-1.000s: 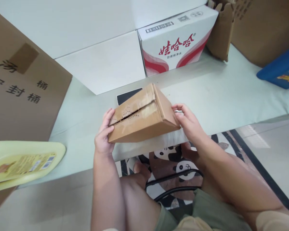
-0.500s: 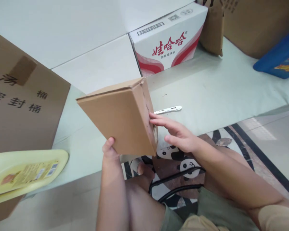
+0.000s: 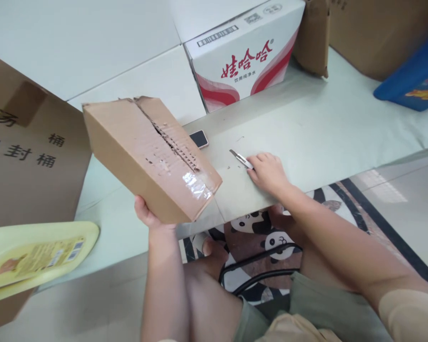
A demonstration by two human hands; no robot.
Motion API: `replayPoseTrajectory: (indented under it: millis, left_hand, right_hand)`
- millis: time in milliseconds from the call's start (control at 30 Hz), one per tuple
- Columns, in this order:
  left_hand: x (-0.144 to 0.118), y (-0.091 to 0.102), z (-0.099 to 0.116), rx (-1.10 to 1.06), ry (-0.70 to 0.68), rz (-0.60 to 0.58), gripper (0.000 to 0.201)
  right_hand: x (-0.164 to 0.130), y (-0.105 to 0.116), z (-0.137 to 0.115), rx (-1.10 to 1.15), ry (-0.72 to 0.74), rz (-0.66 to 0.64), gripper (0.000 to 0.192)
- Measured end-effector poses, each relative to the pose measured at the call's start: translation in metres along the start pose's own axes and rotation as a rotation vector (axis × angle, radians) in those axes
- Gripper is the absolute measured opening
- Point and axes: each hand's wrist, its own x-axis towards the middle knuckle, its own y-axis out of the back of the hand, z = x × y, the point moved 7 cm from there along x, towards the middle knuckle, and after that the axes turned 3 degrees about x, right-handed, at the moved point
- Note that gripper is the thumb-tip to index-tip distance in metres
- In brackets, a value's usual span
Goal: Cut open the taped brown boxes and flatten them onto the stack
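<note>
Pale green matting [image 3: 324, 123] covered the low table. 1 left hand [image 3: 148, 216] gripped the taped cardboard box [image 3: 150, 156] from below, tilted above the table edge (seam already ragged). Right hand [image 3: 269, 172] fingers closed on the utility knife [image 3: 241, 159]; slitting the tape seemed next, needing a steady box.

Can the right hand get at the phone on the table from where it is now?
Probably yes. The right hand rests on the utility knife, and bare table lies between it and the phone; the cardboard box in the left hand overhangs nearby.
</note>
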Motion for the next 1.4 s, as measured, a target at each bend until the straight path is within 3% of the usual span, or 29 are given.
replayPoseTrajectory:
  millis: [200,367,633,1067,1400]
  left_hand:
    - [0.004,0.001,0.003,-0.008,-0.024,-0.016,0.059]
    - [0.005,0.006,-0.001,0.088,-0.013,0.008,0.066]
    - [0.003,0.014,-0.011,-0.224,0.090,0.173,0.061]
    - [0.005,0.013,-0.008,-0.271,0.045,0.181,0.058]
    - [0.003,0.017,-0.017,-0.252,0.138,0.138,0.060]
  right_hand:
    - [-0.017,0.026,-0.018,0.590,0.165,0.145,0.027]
    - [-0.036,0.039,-0.048,0.770,0.423,0.109,0.026]
    - [-0.035,0.037,-0.046,0.760,0.421,0.137,0.029]
    - [-0.035,0.031,-0.049,0.645,0.460,0.069,0.033]
    - [-0.037,0.023,-0.055,0.579,0.541,-0.051,0.034]
